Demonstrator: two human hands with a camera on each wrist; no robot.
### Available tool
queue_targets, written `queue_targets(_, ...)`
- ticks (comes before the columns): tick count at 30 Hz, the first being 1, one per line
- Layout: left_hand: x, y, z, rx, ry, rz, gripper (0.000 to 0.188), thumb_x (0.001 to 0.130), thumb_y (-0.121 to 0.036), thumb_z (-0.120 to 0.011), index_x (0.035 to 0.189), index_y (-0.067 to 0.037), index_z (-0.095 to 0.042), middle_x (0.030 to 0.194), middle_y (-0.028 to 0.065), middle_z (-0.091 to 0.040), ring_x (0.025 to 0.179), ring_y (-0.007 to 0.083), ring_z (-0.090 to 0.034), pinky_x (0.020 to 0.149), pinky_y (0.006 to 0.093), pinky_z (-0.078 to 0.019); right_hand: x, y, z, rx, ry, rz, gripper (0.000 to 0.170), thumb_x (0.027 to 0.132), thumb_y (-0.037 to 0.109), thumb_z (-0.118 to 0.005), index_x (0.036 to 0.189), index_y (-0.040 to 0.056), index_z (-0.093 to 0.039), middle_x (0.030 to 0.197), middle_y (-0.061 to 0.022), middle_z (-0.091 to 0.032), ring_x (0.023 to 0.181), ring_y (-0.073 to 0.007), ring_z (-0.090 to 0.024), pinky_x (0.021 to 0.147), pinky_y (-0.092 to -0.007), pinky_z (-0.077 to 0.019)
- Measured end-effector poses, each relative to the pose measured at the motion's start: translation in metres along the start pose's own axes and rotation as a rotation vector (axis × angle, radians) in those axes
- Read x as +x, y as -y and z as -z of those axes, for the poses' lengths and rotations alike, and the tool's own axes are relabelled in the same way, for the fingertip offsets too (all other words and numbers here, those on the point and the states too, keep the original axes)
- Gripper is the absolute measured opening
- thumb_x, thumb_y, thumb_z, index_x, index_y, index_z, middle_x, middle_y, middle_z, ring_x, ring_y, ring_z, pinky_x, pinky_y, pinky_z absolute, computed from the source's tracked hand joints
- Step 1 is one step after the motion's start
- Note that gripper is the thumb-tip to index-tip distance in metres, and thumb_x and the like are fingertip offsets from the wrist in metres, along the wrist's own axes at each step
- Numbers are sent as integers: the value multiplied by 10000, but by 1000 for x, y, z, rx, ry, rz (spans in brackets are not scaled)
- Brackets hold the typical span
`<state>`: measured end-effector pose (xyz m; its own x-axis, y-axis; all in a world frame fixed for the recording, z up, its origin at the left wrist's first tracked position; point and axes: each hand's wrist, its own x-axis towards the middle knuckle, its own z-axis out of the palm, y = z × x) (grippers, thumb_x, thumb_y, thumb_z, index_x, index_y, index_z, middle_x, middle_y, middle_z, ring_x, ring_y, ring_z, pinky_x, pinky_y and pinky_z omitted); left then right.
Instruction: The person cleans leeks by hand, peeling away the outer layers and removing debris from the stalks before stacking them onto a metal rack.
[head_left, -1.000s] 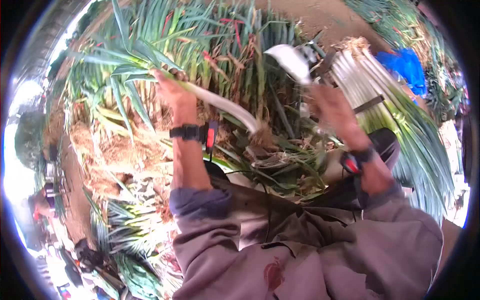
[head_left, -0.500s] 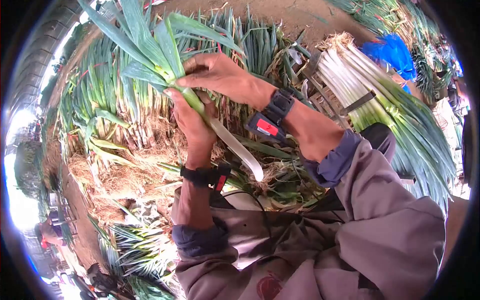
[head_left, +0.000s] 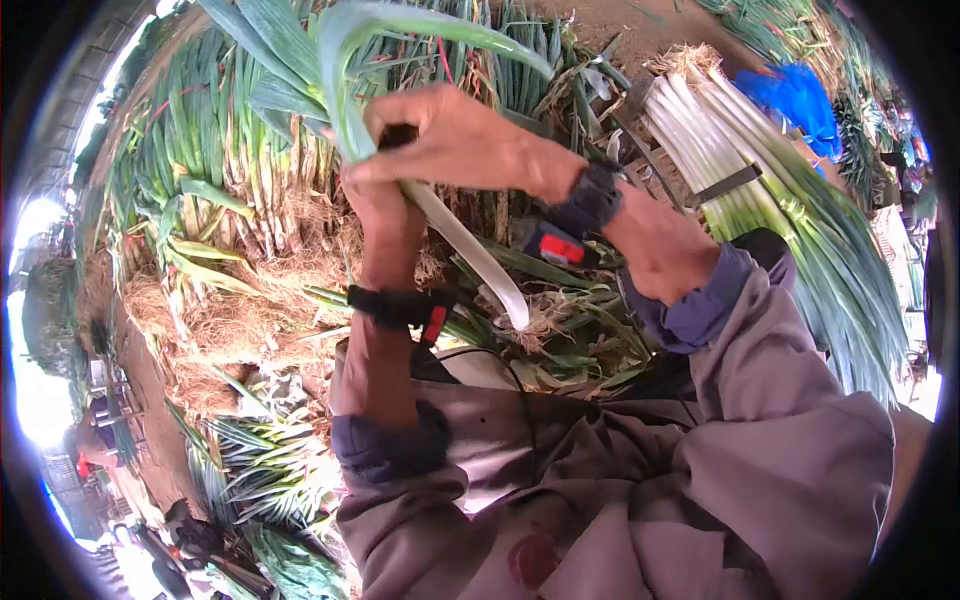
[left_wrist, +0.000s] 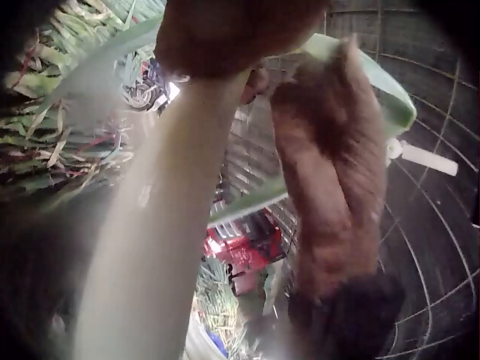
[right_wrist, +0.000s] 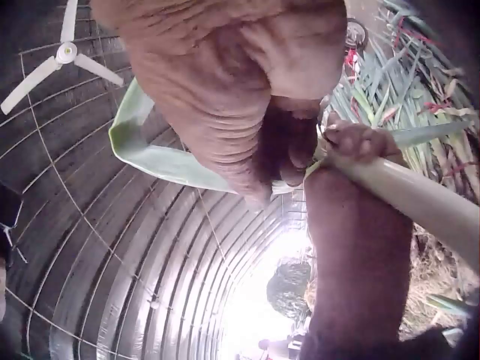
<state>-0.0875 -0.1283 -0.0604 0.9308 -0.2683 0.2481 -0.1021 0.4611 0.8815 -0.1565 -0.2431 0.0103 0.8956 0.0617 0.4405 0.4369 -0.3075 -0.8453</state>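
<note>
A leek (head_left: 470, 255) with a long white stalk, roots at its lower end and broad green leaves slants across the head view. My left hand (head_left: 385, 210) grips it round the upper stalk, below the leaves. Close above, my right hand (head_left: 455, 140) has its thumb and fingers bent at the leaf base, pinching a leaf (head_left: 345, 100) that arches up and over to the right. In the right wrist view, this green leaf (right_wrist: 169, 166) emerges behind the right fingers. The pale stalk (left_wrist: 161, 217) fills much of the left wrist view.
Leeks (head_left: 270, 170) stand packed upright behind and left of my hands, with tangled roots (head_left: 240, 305) in front. A strapped bundle of white-stalked leeks (head_left: 690, 120) lies on the right near a blue plastic sheet (head_left: 800, 100). Stripped leaves (head_left: 590, 320) litter the ground below.
My right hand has come over from the right, where a blurred pale strip was beside it, to the leek in my left hand. In the last half second, one leaf has bent over to the right.
</note>
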Motion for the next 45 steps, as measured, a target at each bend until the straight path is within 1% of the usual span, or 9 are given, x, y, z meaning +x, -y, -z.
queue_targets(9,11,-30,34,24,-304,113,458,1022,-530,-475,1148,-95,-539,772,51,-615,608,131,-561,513,267,-461,-71,21,67,285,-223,-197,216,921,239,-706,989,38,-668,834,-30,-646,721,-125,-593,644,-294,-501)
queue_targets(11,17,-34,34,-43,-248,119,496,1012,-565,-466,1153,-95,-536,806,70,-656,646,147,-581,579,275,-488,-101,-17,67,-221,-17,-358,280,917,280,-701,979,12,-650,804,-68,-636,696,-182,-587,646,-354,-497)
queue_targets(13,12,-41,25,-143,-240,185,618,995,-663,-362,1204,-106,-531,902,97,-677,731,187,-600,692,330,-513,-148,-100,59,-743,690,-574,308,934,281,-672,1019,-14,-641,821,-135,-641,705,-268,-593,679,-387,-506)
queue_targets(15,10,-38,30,-416,-58,225,615,1049,-590,-233,1327,-100,-479,1090,145,-648,848,239,-561,833,380,-482,-172,-99,27,-609,211,-294,341,958,307,-633,1055,-19,-643,876,-189,-644,752,-349,-617,710,-437,-514)
queue_targets(17,-2,-40,12,-376,-233,225,647,1045,-600,-208,1378,-106,-460,1181,169,-629,948,273,-570,860,417,-485,-125,-67,18,-426,44,-412,364,959,320,-631,1111,-10,-643,947,-204,-656,846,-378,-646,794,-457,-522)
queue_targets(19,13,-16,25,-467,52,315,631,1049,-585,-221,1396,-111,-450,1283,157,-598,1039,296,-581,906,426,-481,-81,-40,6,-332,-214,-111,376,951,324,-643,1146,2,-631,1001,-202,-659,956,-373,-648,836,-453,-525)
queue_targets(24,-1,-33,-1,-254,183,349,481,1060,-407,-404,1370,-48,-484,1246,134,-602,1122,258,-570,985,390,-435,-29,-43,-13,-699,-275,363,515,846,194,-730,1295,27,-541,1177,-188,-616,1085,-371,-611,852,-421,-548)
queue_targets(28,9,-26,20,-241,301,449,432,940,-193,-636,1337,-68,-518,1234,69,-608,1161,209,-565,1016,388,-420,-40,-64,-22,-580,-280,199,626,761,112,-763,1327,20,-512,1176,-191,-610,1068,-392,-618,878,-445,-540)
queue_targets(45,6,2,18,-447,158,307,242,995,-179,-608,1184,-27,-620,1112,110,-666,1049,229,-626,962,363,-506,-27,-56,-9,-145,-204,-73,242,839,171,-782,989,15,-672,947,-92,-695,856,-137,-636,822,-313,-523)
